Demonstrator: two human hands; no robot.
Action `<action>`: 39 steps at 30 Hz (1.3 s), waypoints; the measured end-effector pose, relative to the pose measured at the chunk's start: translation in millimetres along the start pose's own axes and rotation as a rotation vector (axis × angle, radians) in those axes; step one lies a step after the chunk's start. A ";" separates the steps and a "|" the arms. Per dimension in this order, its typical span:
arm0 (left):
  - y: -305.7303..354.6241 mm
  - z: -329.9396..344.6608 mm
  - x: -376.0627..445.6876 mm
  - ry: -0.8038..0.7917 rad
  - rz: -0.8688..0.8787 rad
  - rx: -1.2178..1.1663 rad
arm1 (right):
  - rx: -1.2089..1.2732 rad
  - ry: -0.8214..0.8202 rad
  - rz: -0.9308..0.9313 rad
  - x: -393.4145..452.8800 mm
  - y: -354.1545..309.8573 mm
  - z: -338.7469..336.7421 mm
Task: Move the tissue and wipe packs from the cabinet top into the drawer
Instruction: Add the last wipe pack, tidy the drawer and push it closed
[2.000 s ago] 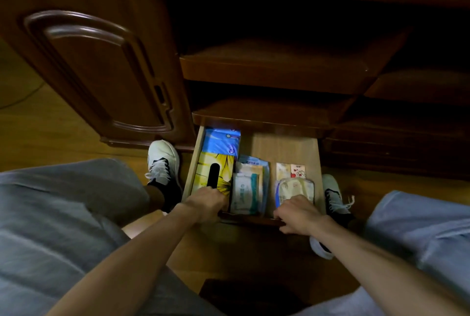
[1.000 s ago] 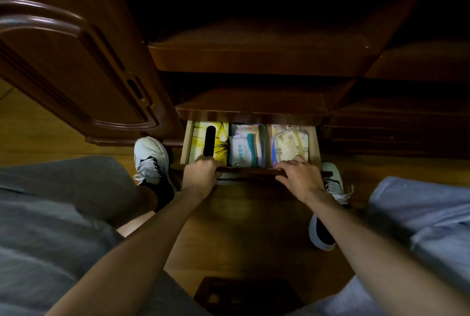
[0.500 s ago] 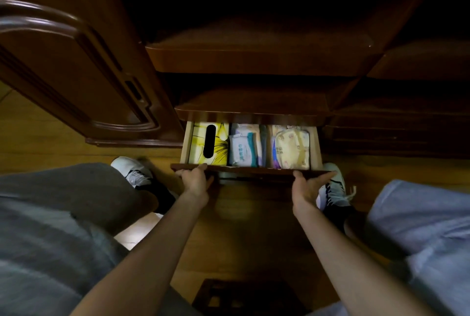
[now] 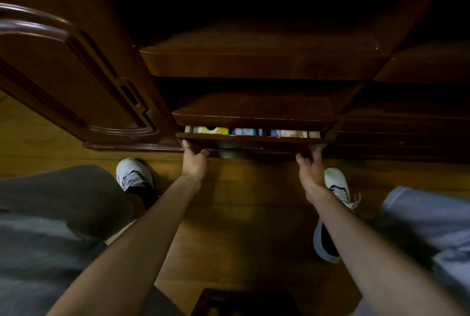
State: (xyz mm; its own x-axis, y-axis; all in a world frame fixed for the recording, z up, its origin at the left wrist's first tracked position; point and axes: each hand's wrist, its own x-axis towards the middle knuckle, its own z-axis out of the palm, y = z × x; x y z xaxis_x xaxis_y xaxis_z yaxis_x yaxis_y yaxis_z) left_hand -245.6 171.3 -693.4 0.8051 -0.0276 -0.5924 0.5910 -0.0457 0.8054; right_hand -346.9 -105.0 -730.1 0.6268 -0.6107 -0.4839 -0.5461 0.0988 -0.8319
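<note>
The dark wooden drawer [image 4: 251, 139] at the cabinet's foot stands only a narrow slit out. Through the slit show a strip of the yellow tissue pack [image 4: 212, 130], a pale blue wipe pack [image 4: 243, 132] and a beige pack [image 4: 290, 133]. My left hand [image 4: 194, 159] presses straight fingers against the left end of the drawer front. My right hand [image 4: 311, 169] presses its fingers against the right end. Neither hand holds anything.
A carved cabinet door [image 4: 71, 74] stands at the left. Dark shelves [image 4: 254, 61] jut out above the drawer. My two white shoes [image 4: 133, 174] [image 4: 335, 183] rest on the wooden floor [image 4: 241, 201], knees at both sides. A dark object [image 4: 244, 301] lies at the bottom edge.
The drawer has slid in from wide open to a narrow slit. Both hands left its top edge and went to its front, pushing it inward.
</note>
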 end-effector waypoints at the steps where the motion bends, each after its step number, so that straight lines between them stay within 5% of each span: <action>1: -0.7 3.0 1.8 0.008 0.006 0.015 | -0.013 0.010 -0.006 2.7 -2.4 1.5; 6: -13.8 19.6 9.9 -0.030 0.116 0.191 | -0.204 0.073 -0.062 16.0 2.1 11.5; 10: -26.8 36.5 24.0 0.094 0.224 0.370 | -0.252 0.133 -0.129 21.6 9.5 32.5; 22: -33.6 58.8 79.3 0.199 0.343 0.286 | -0.035 0.250 -0.069 73.1 -3.8 71.5; 28: -8.8 40.6 59.8 0.050 0.169 0.281 | -0.113 0.116 0.002 58.2 -13.7 43.9; 35: 78.3 26.1 33.8 0.067 -0.158 -0.447 | 0.306 0.120 0.240 43.3 -84.9 12.2; 39: 88.0 16.7 -1.6 -0.007 -0.103 -0.251 | 0.132 0.010 0.135 3.5 -105.2 3.4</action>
State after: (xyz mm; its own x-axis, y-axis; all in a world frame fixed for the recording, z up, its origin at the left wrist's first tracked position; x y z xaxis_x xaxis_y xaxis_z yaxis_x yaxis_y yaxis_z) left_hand -195.7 150.6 -621.9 0.7405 -0.0430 -0.6707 0.6640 0.2006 0.7203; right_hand -285.4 -114.9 -645.2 0.5464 -0.5927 -0.5917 -0.5471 0.2823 -0.7880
